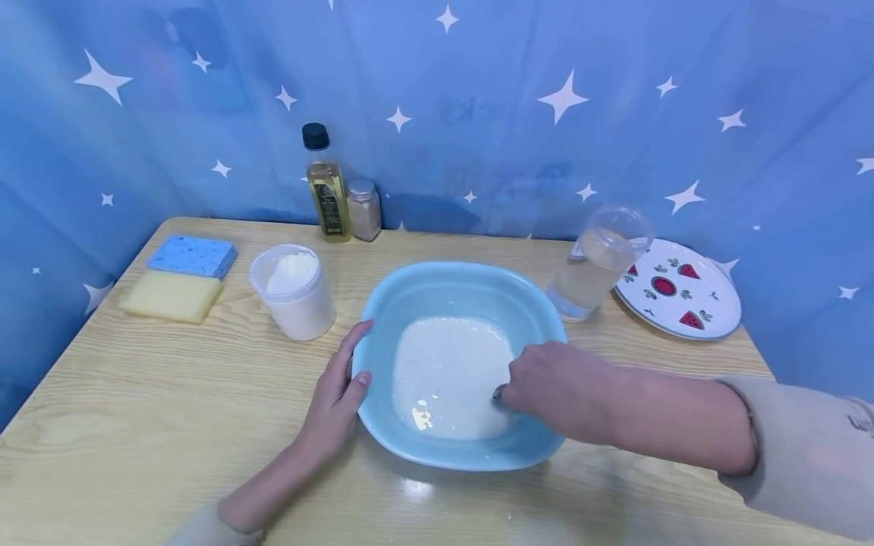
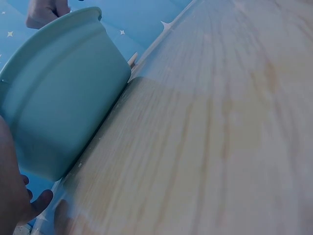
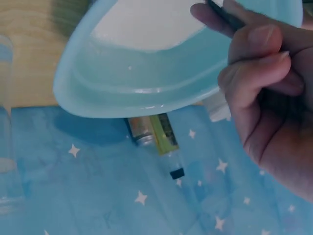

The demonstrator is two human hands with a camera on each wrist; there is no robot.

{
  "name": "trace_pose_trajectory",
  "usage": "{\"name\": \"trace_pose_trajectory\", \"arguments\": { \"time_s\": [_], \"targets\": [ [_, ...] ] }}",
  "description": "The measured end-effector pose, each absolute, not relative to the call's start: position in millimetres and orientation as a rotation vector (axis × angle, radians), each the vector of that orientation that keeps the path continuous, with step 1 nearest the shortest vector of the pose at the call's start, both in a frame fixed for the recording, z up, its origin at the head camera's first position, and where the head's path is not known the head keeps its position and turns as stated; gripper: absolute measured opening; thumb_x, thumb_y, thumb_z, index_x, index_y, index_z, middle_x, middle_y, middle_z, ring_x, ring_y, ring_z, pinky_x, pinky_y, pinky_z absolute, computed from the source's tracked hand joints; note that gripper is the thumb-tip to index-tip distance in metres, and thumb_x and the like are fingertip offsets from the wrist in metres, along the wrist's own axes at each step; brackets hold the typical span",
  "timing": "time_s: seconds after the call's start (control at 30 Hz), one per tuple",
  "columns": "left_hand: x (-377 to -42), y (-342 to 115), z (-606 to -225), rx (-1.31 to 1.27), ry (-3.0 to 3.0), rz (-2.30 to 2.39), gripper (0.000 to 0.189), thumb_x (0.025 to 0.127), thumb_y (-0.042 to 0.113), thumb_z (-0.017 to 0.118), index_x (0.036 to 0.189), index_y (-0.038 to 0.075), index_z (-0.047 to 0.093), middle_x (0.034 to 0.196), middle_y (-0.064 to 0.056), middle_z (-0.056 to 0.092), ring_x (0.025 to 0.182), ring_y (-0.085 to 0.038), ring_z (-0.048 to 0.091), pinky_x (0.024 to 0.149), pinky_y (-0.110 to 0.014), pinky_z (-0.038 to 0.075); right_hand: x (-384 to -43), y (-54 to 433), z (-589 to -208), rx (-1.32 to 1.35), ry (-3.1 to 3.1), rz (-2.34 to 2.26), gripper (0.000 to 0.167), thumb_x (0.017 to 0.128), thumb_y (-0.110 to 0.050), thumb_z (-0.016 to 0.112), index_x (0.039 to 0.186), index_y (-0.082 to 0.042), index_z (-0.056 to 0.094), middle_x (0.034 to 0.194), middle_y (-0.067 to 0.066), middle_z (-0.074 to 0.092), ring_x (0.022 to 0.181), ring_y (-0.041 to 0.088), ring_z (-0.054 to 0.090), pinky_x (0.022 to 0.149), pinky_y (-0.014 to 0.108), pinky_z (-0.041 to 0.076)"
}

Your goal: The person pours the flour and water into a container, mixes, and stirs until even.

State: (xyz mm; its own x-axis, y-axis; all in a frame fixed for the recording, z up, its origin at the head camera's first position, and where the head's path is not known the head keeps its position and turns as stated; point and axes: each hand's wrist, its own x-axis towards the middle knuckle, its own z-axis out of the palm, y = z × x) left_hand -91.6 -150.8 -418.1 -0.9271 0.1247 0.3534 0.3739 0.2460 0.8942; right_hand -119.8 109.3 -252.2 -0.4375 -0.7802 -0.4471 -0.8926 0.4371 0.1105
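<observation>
A light blue plastic basin (image 1: 382, 303) stands on the table with a milky white mixture (image 1: 447, 371) in its bottom. My left hand (image 1: 331, 398) rests against the basin's left side, thumb and index fingertip at the rim. In the left wrist view, that hand (image 2: 12, 188) lies beside the basin's outer wall (image 2: 68, 93). Over the right part of the basin, my right hand (image 1: 556, 387) has curled fingers. The right wrist view shows it gripping a thin dark handle (image 3: 226, 15) between thumb and fingers; the other end is hidden, so I cannot tell which utensil it is.
Left of the basin is a clear tub of white powder (image 1: 297, 296), with a blue sponge (image 1: 191, 256) and a yellow sponge (image 1: 172, 296) beyond. Behind stand an oil bottle (image 1: 329, 197) and a shaker jar (image 1: 364, 212). A clear jug (image 1: 590, 273) and a watermelon-patterned plate (image 1: 710, 296) are right.
</observation>
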Motion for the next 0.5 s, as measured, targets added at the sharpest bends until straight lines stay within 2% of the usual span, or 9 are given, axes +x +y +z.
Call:
{"name": "trace_pose_trajectory", "arguments": {
  "time_s": [0.1,0.2,0.27,0.5],
  "targets": [
    [-91.4,-150.6,-418.6,-0.468,-2.31,-1.729,0.056,0.092,0.009,0.043,0.146,0.022,0.03,0.148,0.0,0.03,0.128,-0.021,0.035,0.1,-0.031,0.035,-118.8,107.6,-252.9,-1.476,2.339,0.466,0.029,0.065,-0.012,0.083,0.088,-0.021,0.069,0.07,-0.005,0.057,0.066,0.013,0.052,0.061,0.023,0.046],
    [-91.2,-150.1,-418.7,-0.456,-2.313,-1.722,0.057,0.092,0.008,0.042,0.145,0.023,0.031,0.148,0.001,0.03,0.127,-0.02,0.036,0.1,-0.03,0.035,-118.9,104.2,-251.6,-1.566,2.358,0.507,0.022,0.065,-0.01,0.082,0.08,-0.021,0.07,0.064,-0.005,0.056,0.059,0.012,0.05,0.055,0.022,0.043],
    [-91.0,-149.6,-418.4,-0.44,-2.316,-1.715,0.058,0.091,0.007,0.043,0.145,0.024,0.031,0.147,0.002,0.031,0.127,-0.018,0.036,0.1,-0.03,0.035,-119.6,102.2,-250.1,-1.585,2.363,0.521,0.021,0.065,-0.01,0.082,0.08,-0.021,0.072,0.061,-0.005,0.056,0.056,0.011,0.047,0.052,0.021,0.04],
    [-90.8,-148.8,-419.0,-0.423,-2.302,-1.736,0.059,0.089,0.004,0.042,0.144,0.023,0.033,0.146,0.0,0.034,0.116,-0.02,0.046,0.084,-0.038,0.048,-123.5,98.0,-246.3,-1.478,2.322,0.514,0.016,0.07,-0.013,0.081,0.083,-0.019,0.073,0.064,-0.006,0.058,0.057,0.009,0.048,0.055,0.02,0.042]
  ]
}}
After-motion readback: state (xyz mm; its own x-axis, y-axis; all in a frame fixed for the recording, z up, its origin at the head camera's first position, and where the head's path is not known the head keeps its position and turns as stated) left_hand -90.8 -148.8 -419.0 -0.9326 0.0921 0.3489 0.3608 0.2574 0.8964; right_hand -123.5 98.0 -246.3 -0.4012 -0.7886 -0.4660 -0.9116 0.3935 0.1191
